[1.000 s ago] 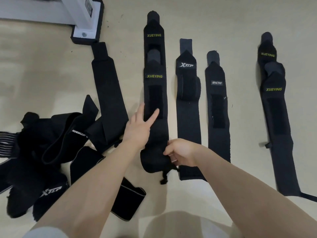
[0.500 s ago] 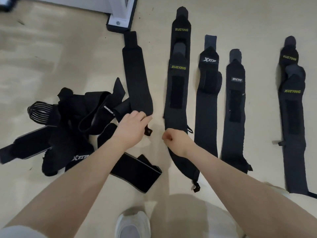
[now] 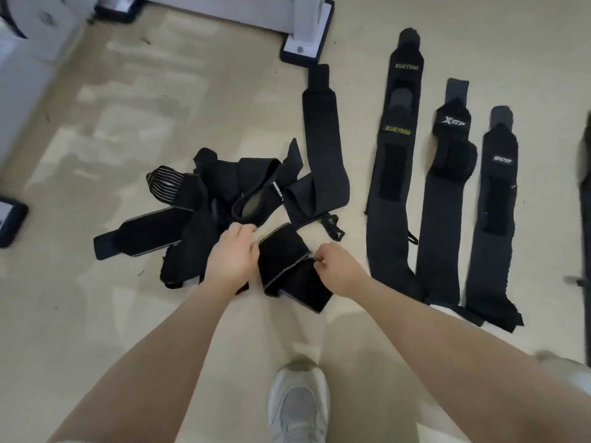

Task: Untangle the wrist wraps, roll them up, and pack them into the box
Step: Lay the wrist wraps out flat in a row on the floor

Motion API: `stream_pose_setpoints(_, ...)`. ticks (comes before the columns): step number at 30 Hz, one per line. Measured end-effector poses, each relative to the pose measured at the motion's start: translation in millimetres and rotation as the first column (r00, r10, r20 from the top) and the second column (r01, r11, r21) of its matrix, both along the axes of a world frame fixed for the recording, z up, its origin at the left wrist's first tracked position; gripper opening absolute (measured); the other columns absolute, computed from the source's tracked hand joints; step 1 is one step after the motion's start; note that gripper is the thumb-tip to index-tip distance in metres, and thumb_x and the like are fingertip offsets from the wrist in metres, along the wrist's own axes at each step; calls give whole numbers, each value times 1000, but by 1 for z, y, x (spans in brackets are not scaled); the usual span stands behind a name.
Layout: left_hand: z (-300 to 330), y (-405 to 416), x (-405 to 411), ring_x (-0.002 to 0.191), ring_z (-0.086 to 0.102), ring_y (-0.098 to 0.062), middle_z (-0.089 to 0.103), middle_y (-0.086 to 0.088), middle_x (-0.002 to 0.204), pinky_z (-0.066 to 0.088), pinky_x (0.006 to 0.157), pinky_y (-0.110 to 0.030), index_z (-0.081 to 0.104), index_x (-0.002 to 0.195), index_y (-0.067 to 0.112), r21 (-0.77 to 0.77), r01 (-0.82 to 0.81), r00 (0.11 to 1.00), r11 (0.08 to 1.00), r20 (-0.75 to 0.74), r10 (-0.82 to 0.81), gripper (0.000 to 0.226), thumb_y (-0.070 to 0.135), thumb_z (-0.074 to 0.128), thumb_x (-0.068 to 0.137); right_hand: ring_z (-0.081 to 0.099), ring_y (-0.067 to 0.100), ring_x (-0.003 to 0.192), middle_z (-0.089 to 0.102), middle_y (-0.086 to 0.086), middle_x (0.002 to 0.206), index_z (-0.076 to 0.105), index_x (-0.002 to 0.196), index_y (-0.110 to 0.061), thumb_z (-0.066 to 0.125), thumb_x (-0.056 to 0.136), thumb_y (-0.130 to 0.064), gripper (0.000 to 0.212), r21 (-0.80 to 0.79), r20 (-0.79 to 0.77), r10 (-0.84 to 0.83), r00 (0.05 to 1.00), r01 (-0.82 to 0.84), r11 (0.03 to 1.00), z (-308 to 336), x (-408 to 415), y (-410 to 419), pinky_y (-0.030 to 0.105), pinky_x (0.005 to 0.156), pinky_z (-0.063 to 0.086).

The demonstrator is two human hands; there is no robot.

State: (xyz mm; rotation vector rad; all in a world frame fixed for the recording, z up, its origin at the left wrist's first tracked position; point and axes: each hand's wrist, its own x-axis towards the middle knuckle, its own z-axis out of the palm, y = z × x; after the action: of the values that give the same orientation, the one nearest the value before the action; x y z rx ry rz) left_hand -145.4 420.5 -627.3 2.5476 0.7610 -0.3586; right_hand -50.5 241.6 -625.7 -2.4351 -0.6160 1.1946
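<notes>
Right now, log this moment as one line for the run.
stage: untangling | left hand: on pile | right hand: pinching grey-edged wrap | flat wraps: laid out right | box: unseen

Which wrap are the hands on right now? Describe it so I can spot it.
Start at the tangled pile left of the straight row of wraps. The short folded wrap lies at its near right edge, between the left hand and right hand. Only it has a grey-trimmed edge folded over.

Head camera looks steeply down at the floor [image 3: 96,314] nearby.
</notes>
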Motion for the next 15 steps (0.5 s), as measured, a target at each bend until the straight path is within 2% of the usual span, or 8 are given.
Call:
stream_pose_setpoints(2, 4, 5, 11, 114, 47, -31, 48, -13, 128, 39, 93, -40, 55, 127, 7, 228, 60, 988, 972, 122, -89, 35, 12, 52, 92, 47, 24, 83, 53, 10, 94, 46, 95, -9, 40, 97, -13, 7, 53, 64, -89, 994, 86, 995, 17, 20, 7, 30, 70, 36)
stream_pose_setpoints(4, 3, 11, 26, 128, 37, -34, 38, -17, 142, 32, 104, -44, 47, 135, 11, 319, 97, 979, 943, 139, -148, 49, 11, 58, 88, 46, 23, 81, 51, 6, 88, 49, 96, -9, 42, 96, -12, 7, 1, 63, 1, 998, -1, 1000, 26, 36, 9, 28, 68, 36)
stream_pose_setpoints(7, -6, 21, 45, 143, 14, -35, 10, -15, 157, 15, 115, -46, 19, 150, 23, 334, 130, 992, 934, -45, -122, 71, 22, 58, 90, 48, 20, 85, 54, 3, 95, 53, 94, -16, 46, 94, -12, 8, -133, 5, 174, 985, -172, 976, 26, 40, 9, 26, 71, 37)
stream_pose_setpoints(9, -15, 28, 51, 144, 8, -37, 5, -15, 157, 12, 116, -47, 23, 146, 27, 262, 54, 989, 963, -146, -16, 66, 28, 58, 90, 52, 22, 92, 58, 6, 104, 57, 102, -15, 43, 94, -10, 18, -139, 19, 175, 984, -171, 975, 22, 36, 10, 26, 74, 39)
stream_pose_setpoints(11, -20, 35, 56, 142, 14, -36, 16, -15, 154, 19, 114, -48, 33, 138, 24, 153, -43, 973, 987, -219, 76, 57, 32, 60, 89, 53, 24, 104, 58, 7, 114, 55, 117, -12, 41, 95, -10, 26, -105, 30, 109, 994, -105, 989, 21, 32, 14, 27, 84, 43)
stream_pose_setpoints(12, -20, 39, 58, 138, 25, -35, 28, -14, 148, 29, 109, -48, 38, 134, 21, 102, -85, 967, 991, -233, 107, 51, 33, 60, 89, 53, 24, 107, 57, 8, 116, 53, 121, -11, 42, 95, -11, 28, -88, 34, 73, 997, -69, 994, 20, 31, 18, 27, 89, 43)
stream_pose_setpoints(14, -13, 47, 62, 111, 51, -30, 54, -12, 121, 48, 88, -43, 51, 118, 16, 5, -144, 973, 990, -182, 143, 31, 30, 55, 91, 53, 23, 109, 56, 8, 120, 51, 124, -11, 45, 95, -12, 29, -58, 33, 19, 999, -17, 998, 20, 29, 27, 26, 91, 41)
stream_pose_setpoints(15, -7, 51, 61, 94, 57, -27, 60, -10, 103, 51, 75, -38, 55, 104, 13, -64, -190, 975, 980, -127, 180, 20, 28, 53, 91, 53, 22, 109, 55, 7, 122, 51, 124, -12, 47, 95, -14, 30, -32, 42, -5, 999, 6, 999, 20, 27, 33, 25, 91, 41)
